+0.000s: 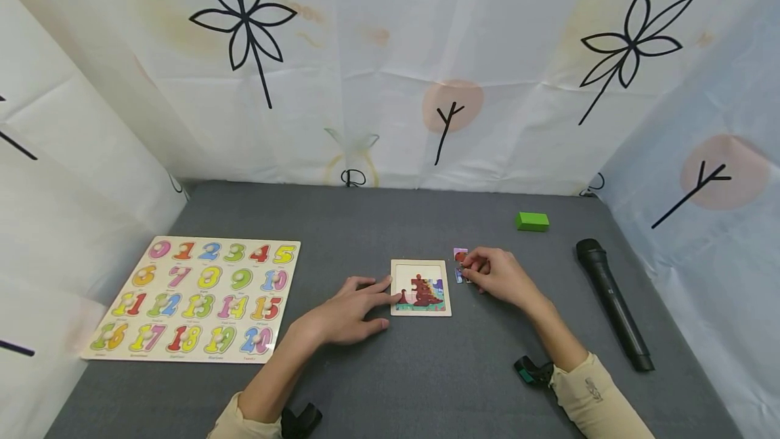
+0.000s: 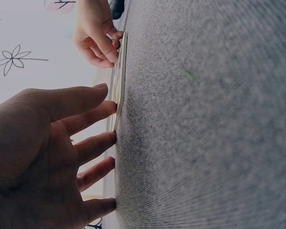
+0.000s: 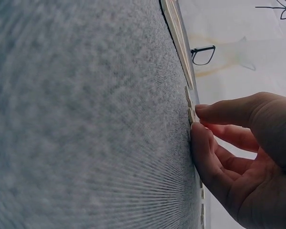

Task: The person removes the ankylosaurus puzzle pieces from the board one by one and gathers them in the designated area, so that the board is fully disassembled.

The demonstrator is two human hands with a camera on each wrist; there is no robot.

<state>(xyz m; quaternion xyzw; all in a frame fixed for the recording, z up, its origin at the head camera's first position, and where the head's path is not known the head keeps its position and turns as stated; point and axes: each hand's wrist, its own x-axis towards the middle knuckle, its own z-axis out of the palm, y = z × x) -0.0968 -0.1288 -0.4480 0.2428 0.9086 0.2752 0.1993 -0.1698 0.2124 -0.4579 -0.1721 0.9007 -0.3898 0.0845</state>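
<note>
- Right of the puzzle tray, the right grip pinched a piece.
- Left grip, fingers spread, touched the tray.
- Number board lay left of it, microphone right.

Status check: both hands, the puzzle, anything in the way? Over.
Left hand touching puzzle; right hand at loose pieces beside it. Puzzle part-filled, gaps toward its top. Nothing seen between loose pieces and puzzle.

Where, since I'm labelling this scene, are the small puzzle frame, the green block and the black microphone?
Puzzle frame (image 1: 447,288): head view, on its right-hand rim.
Green block (image 1: 533,222): head view, on the middle of its visible surface.
Black microphone (image 1: 617,310): head view, on its handle.
</note>
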